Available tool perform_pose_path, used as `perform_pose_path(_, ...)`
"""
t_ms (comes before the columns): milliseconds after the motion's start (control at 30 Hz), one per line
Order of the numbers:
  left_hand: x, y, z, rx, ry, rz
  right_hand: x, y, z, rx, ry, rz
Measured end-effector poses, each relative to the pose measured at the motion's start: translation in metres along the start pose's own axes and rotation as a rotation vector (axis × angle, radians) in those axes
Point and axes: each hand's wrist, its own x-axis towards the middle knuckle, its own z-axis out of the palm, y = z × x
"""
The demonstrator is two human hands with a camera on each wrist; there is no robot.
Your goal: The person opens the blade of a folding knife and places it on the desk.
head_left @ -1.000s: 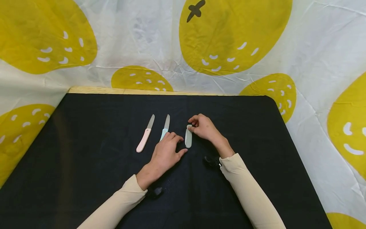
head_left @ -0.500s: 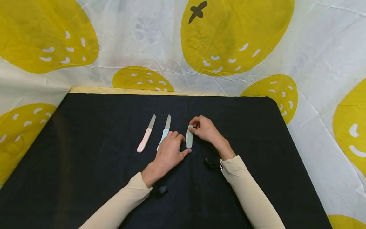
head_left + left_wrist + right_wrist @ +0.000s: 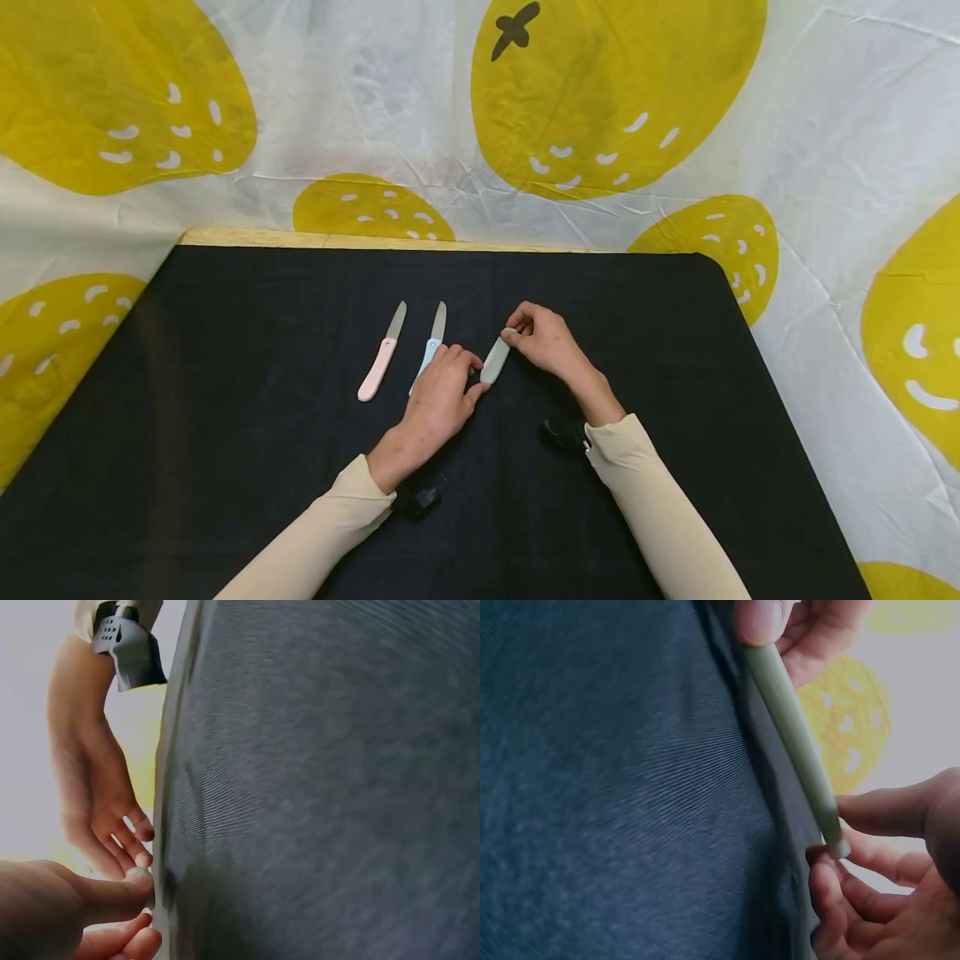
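A pale green folding knife (image 3: 495,362), its blade not showing, slants between both hands over the black cloth. My left hand (image 3: 437,396) grips its near end, with the thumb on one face in the right wrist view. At the far end, my right hand (image 3: 550,343) pinches the knife between thumb and fingers. From the right wrist, the green knife (image 3: 799,739) runs edge-on from one hand to the other. Left of them lies a light blue folding knife (image 3: 435,343) with its blade out, its handle partly behind my left hand. A pink folding knife (image 3: 377,371), also unfolded, lies farther left.
Black cloth (image 3: 247,433) covers the table, and a pale wooden strip (image 3: 255,237) shows along its back edge. Behind hangs a white sheet (image 3: 390,92) with yellow printed shapes. A black wrist device (image 3: 562,435) is strapped under the right sleeve.
The green knife has turned from near upright in the head view to slanting right at its far end. My right hand has shifted slightly right; my left hand has taken hold of the near end.
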Motion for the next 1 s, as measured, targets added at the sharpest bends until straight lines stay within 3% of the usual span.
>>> perform_pose_path(133, 0.001, 0.000, -0.006, -0.066, 0.011, -0.040, 0.000, 0.000, -0.004, 0.111, 0.050, -0.007)
perform_pose_path(267, 0.002, -0.003, -0.015, -0.206, 0.041, -0.076, 0.001, -0.001, -0.012, 0.272, 0.047, 0.003)
perform_pose_path(467, 0.006, -0.012, -0.027, -0.470, 0.081, -0.137, -0.002, -0.003, -0.023, 0.454, -0.125, 0.018)
perform_pose_path(733, 0.008, -0.022, -0.038, -0.684, 0.107, -0.187, -0.007, -0.004, -0.021, 0.472, -0.369, -0.043)
perform_pose_path(1000, 0.008, -0.023, -0.043, -0.841, 0.097, -0.197, -0.011, -0.012, -0.011, 0.512, -0.491, -0.095)
